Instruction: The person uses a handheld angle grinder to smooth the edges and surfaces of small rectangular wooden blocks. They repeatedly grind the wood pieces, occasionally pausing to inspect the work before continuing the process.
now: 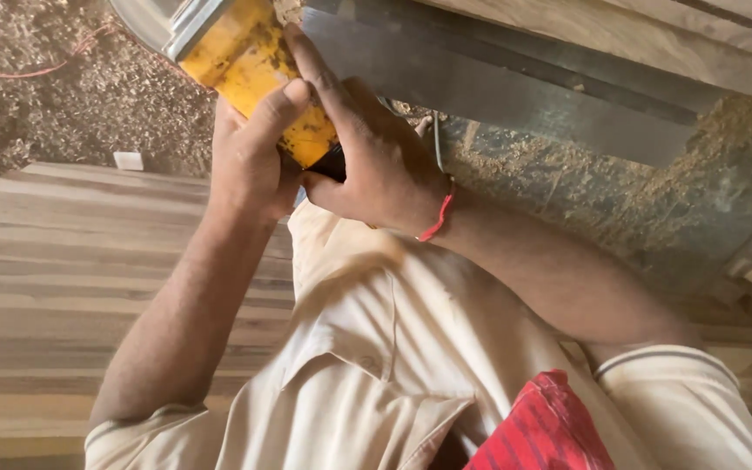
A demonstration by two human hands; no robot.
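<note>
Both my hands grip a worn yellow power tool (pixel 241 61) with a grey metal guard at its upper left end. My left hand (pixel 250 152) wraps the tool's body from the left, thumb lying across its yellow face. My right hand (pixel 367 157) clasps it from the right, fingers stretched up along the yellow casing. A red thread circles my right wrist. The tool's lower end is hidden behind my hands.
A long dark metal rail (pixel 515 83) runs across the top right, under a pale wooden plank (pixel 654 35). Sawdust (pixel 71 96) covers the ground at the upper left. Stacked wooden boards (pixel 63 278) lie at left. My cream shirt and a red cloth (pixel 541 431) fill the bottom.
</note>
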